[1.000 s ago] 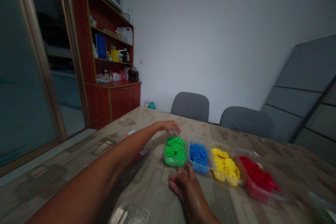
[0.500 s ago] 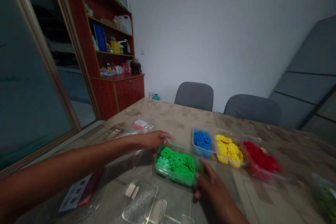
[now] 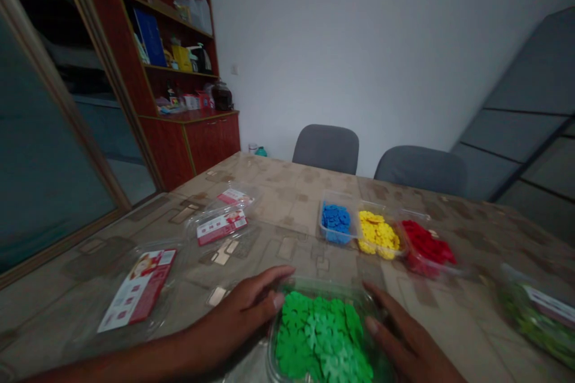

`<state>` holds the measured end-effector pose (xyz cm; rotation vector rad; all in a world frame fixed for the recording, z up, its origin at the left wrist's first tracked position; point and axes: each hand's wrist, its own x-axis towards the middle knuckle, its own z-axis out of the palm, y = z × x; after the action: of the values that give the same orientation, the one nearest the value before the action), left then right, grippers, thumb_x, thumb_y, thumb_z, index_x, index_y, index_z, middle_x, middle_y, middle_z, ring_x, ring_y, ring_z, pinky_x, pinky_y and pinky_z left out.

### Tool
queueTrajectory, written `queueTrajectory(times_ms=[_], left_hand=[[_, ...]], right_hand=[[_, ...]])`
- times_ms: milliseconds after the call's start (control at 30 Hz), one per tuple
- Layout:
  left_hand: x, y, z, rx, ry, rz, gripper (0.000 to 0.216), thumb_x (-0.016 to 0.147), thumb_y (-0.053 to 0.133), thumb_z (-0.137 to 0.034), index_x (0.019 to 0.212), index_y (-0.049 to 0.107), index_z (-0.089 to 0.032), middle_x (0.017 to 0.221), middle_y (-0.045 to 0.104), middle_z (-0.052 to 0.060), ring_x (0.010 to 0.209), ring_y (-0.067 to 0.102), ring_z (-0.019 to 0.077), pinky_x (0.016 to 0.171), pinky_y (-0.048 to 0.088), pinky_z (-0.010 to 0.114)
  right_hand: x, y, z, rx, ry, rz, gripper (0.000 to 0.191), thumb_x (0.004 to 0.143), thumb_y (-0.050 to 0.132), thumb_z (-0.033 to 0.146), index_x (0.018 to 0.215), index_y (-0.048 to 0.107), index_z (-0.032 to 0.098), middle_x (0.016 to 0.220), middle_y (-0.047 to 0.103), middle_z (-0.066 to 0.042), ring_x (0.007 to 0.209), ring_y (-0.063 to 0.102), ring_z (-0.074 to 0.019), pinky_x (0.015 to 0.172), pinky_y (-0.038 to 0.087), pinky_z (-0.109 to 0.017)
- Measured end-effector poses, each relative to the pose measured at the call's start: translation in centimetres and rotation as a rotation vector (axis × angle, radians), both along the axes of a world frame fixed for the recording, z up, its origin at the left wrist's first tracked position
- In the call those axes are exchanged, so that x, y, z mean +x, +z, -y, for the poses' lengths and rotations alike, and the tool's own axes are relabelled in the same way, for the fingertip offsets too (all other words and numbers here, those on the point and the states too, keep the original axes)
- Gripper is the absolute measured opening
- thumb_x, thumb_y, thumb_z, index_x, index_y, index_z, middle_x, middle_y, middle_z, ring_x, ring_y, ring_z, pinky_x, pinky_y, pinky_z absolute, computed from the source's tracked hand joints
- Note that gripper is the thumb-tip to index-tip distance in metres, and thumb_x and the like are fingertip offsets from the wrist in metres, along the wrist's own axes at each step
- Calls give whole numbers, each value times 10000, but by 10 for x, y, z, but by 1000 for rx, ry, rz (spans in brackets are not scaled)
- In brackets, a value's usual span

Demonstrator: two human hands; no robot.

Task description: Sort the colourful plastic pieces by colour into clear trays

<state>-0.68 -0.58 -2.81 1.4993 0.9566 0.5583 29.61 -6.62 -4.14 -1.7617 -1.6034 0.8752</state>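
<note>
Between my two hands is a clear plastic container (image 3: 333,283), low in the view at the near side of the table. Green flower-shaped plastic pieces (image 3: 323,338) fill it, and its top is uncovered. My left hand (image 3: 258,304) grips the left side near the far corner, with the thumb by the rim. Along the right side my right hand (image 3: 398,332) is closed on the wall, thumb over the edge. The container's near end is cut off by the bottom of the picture.
Beyond stand clear containers of blue pieces (image 3: 336,222), yellow pieces (image 3: 378,236) and red pieces (image 3: 429,249). Clear lids with labels (image 3: 140,288) lie on the left of the patterned table (image 3: 287,248). A clear pack with green contents (image 3: 536,314) sits at far right. Two grey chairs (image 3: 326,148) stand behind.
The container of green pieces has come nearer to me, lower in view, held in both hands. My left arm has drawn back, uncovering the labelled lids. The camera view has shifted too.
</note>
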Motion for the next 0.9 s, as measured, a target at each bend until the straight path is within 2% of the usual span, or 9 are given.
queueTrajectory(times_ms=[100,167,233,367,467,567,733,800,900], left_hand=[[-7,-3,14,91,-42,-80,855,752,654,-649,1481,318,-355,1486,425,72,1232,504,321,1011,439,459],[-7,-8,20,221,-89,-197,1072,644,772,-597,1521,213,-336,1572,287,81,1362,366,358,1120,319,498],[-4,-14,23,350,-125,-305,1184,603,818,-556,1540,141,-300,1615,164,100,1434,229,377,1173,211,515],[3,-29,19,542,-191,-375,1201,626,799,-590,1545,76,-313,1635,-36,92,1463,94,410,1168,199,563],[4,-34,16,616,-209,-393,1167,649,790,-592,1537,63,-377,1638,-40,40,1467,79,400,1165,199,577],[4,-31,15,633,-226,-422,1148,668,770,-612,1539,61,-380,1640,8,34,1469,83,391,1168,193,579],[9,-21,15,632,-220,-502,1112,717,705,-653,1551,36,-345,1636,-41,63,1467,60,404,1151,191,616],[11,-21,16,631,-226,-528,1150,692,733,-639,1548,20,-354,1633,-71,66,1464,55,419,1140,200,634],[11,-24,18,679,-219,-515,1192,667,774,-600,1544,2,-364,1636,-41,72,1463,62,421,1140,203,637]], right_hand=[[1,5,-4,48,179,124,844,818,578,606,1506,352,171,1575,296,-161,1440,245,-373,1141,268,-545],[0,7,-4,106,338,198,970,755,673,575,1542,251,197,1603,221,-152,1443,218,-397,1123,283,-583],[-2,3,-4,167,442,276,1024,725,721,497,1556,187,227,1619,171,-128,1443,211,-409,1112,286,-614],[-4,-18,-10,191,454,422,967,687,727,321,1535,268,248,1608,221,-130,1406,294,-434,1074,349,-633],[-4,-26,-13,232,444,448,1058,593,758,261,1530,267,260,1568,308,-144,1367,358,-444,1056,384,-623],[-5,-17,-9,290,484,422,1167,540,765,221,1549,181,266,1523,369,-152,1338,399,-444,1049,408,-587],[-16,3,1,348,448,411,1144,637,764,333,1557,84,294,1528,351,-150,1352,377,-434,1049,408,-565],[-18,0,2,366,428,420,1144,643,771,368,1557,88,283,1526,346,-162,1348,383,-430,1040,418,-561],[-17,-17,-3,409,423,451,1119,629,760,318,1553,132,262,1497,384,-165,1333,410,-417,1031,432,-555]])
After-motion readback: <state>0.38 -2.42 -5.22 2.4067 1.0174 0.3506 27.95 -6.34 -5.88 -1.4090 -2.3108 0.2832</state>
